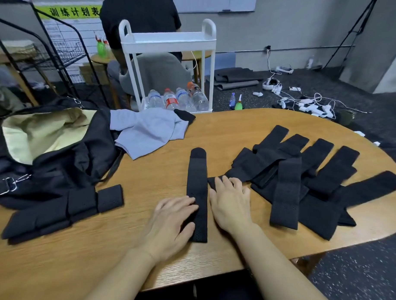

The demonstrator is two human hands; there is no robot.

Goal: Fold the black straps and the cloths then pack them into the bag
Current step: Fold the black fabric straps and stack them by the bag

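Observation:
A long black strap (197, 183) lies straight on the wooden table (147, 170), running away from me. My left hand (169, 225) rests on its near part, fingers flat across it and thumb against its left edge. My right hand (230, 202) lies flat just right of the strap, fingertips touching the end of another strap in the pile of several unfolded black straps (303, 180) at the right. Folded black straps (62, 210) sit in a row at the left, in front of the open black bag (57, 158) with a pale lining. Grey cloths (146, 132) lie crumpled beyond the bag.
A white trolley (167, 41) with water bottles stands past the table's far edge. A person sits behind it. Black wire racks stand at the far left. Cables and white devices (306, 102) are scattered on the dark floor to the right.

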